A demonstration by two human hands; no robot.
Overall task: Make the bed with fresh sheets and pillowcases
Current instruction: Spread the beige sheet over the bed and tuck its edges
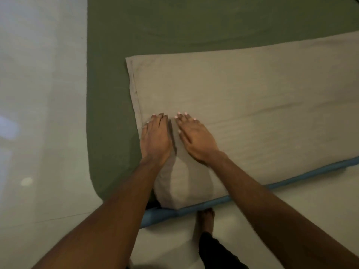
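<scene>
Head view: left hand (155,138) & right hand (196,138) lie flat, fingers straight, side by side on the pillow (242,113) near its left end, gripping nothing. Pillow sits on green sheet (194,24) at the bed's near edge (blue trim (291,181) below). Judgement: smooth outward w/ even palm pressure, then square the hem (134,84).

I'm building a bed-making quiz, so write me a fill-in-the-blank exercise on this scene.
1. The left hand and the right hand both lie flat, side by side, on the beige-cased ____.
2. The pillow rests on a sheet coloured ____.
3. Along the pillow's near side runs a bed edge coloured ____.
Missing words: pillow; green; blue.
</scene>
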